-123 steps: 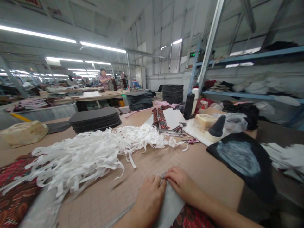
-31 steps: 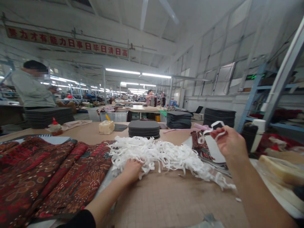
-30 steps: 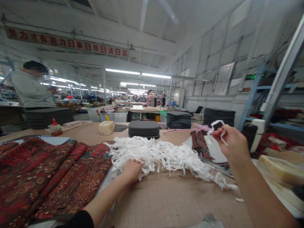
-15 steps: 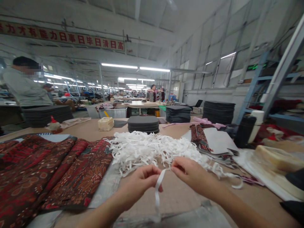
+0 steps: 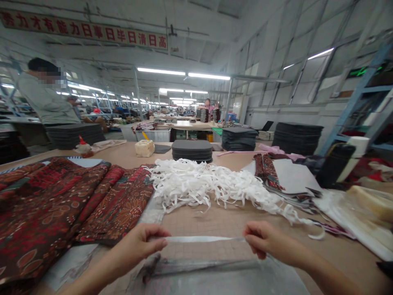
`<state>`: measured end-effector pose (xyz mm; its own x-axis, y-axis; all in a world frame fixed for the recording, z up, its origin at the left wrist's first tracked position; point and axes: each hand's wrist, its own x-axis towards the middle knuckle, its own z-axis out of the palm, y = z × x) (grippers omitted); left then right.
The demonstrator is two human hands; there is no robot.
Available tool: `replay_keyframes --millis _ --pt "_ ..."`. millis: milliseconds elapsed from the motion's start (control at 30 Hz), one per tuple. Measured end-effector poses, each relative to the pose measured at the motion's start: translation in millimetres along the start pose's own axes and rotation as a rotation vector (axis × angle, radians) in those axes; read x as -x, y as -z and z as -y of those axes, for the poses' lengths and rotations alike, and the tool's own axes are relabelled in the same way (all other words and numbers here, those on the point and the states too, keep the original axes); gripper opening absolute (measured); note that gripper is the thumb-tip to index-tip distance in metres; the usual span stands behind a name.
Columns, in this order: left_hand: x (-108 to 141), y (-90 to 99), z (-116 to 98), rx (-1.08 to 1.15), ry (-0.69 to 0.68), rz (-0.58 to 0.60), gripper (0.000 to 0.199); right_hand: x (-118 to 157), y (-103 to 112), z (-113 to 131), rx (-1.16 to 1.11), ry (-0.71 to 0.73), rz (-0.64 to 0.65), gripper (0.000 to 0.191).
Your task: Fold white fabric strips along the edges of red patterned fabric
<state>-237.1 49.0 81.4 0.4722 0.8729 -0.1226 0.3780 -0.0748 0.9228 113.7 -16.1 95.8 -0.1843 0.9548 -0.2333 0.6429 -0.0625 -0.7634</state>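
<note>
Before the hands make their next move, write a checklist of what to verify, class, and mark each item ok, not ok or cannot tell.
1. Left hand gripping the strip: ok, thumb and fingers pinch one end.
2. Right hand gripping the other end: ok, pinched at the fingertips.
3. Strip straight: ok, drawn out level between the hands.
4. Strip free of twists: cannot tell, its right end blurs.
5. Strip apart from the pile: ok, a gap shows.
6. Pile untangled: not ok, jumbled.
</note>
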Motion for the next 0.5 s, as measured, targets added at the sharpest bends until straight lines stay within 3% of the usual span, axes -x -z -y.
replay_keyframes --millis 100,167,200,267,333,400,500 --pt "3.9 16.3 -2.5 0.389 0.092 -0.201 0.024 4.6 -9.5 -4.4 -0.19 -0.071 0.272 0.006" --pt "3.5 16.0 -8.5 0.686 0.109 -0.361 0.032 6.4 -19.9 1.3 -0.364 -0.084 0.415 0.011" --pt "3.1 11.6 -10.9 0.777 0.105 -0.417 0.04 6.5 -26.0 6.2 -0.465 -0.081 0.423 0.014" --pt "3.8 -5.6 -12.5 0.812 0.097 -0.429 0.051 5.0 -39.5 18.3 -0.682 -0.077 0.323 0.02" --pt "7.1 -31.5 -9.4 0.719 0.12 -0.283 0.042 1.8 -53.8 30.4 -0.885 -0.086 0.185 0.028" --pt "11.7 -60.4 -4.0 0.59 0.14 -0.037 0.034 -1.6 -68.1 40.3 -1.025 -0.068 0.099 0.032" --pt "16.0 -96.4 2.0 0.503 0.072 0.211 0.042 -3.3 -86.6 50.6 -1.1 0.013 0.009 0.028"
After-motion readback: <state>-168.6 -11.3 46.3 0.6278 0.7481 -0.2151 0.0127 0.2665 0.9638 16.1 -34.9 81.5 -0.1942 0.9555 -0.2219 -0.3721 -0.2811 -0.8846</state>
